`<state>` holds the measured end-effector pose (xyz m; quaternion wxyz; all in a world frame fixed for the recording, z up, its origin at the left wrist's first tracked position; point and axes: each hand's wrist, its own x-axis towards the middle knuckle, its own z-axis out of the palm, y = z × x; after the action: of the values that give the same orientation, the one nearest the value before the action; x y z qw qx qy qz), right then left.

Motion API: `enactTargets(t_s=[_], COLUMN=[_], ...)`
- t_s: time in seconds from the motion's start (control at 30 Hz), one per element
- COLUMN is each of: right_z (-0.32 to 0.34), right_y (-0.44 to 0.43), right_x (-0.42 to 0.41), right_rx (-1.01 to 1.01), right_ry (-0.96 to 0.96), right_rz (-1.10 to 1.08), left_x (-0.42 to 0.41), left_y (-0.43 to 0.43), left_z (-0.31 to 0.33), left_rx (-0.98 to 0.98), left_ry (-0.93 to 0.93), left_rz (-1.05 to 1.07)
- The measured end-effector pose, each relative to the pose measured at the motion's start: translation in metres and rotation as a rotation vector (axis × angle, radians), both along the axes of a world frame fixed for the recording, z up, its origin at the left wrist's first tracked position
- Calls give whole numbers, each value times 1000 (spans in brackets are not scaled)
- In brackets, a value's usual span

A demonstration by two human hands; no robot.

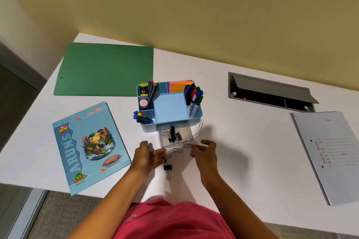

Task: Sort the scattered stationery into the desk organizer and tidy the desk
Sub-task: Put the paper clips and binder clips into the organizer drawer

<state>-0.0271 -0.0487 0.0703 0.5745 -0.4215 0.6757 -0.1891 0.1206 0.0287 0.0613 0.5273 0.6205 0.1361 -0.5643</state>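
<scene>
Hands released near front edge of counter point(242, 151): left hand point(149, 158) beside binder clip point(167, 167), right hand point(206, 153) by paper clips point(177, 150); best swept together into drawer point(186, 128).

Grey cable hatch point(272, 89) (lid open), yellow wall point(194, 6) behind

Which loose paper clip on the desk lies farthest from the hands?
The paper clip at the organizer's front right corner; the others lie nearer, around the open drawer.
</scene>
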Motion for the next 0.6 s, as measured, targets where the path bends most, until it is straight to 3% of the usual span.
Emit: enactTargets(t_s=[0.2,0.5,0.6], right_z=[-1,3,0], right_y=[-11,-28,-23], right_x=[15,39,40], right_rx=[147,79,-61], right_ry=[-147,-361,-290], right_rz=[-93,-152,-38], left_x=[3,9,5], left_y=[-4,-21,-23], left_z=[5,9,15], left_rx=[-79,-176,-178], left_ry=[26,20,12], left_rz=[28,130,142])
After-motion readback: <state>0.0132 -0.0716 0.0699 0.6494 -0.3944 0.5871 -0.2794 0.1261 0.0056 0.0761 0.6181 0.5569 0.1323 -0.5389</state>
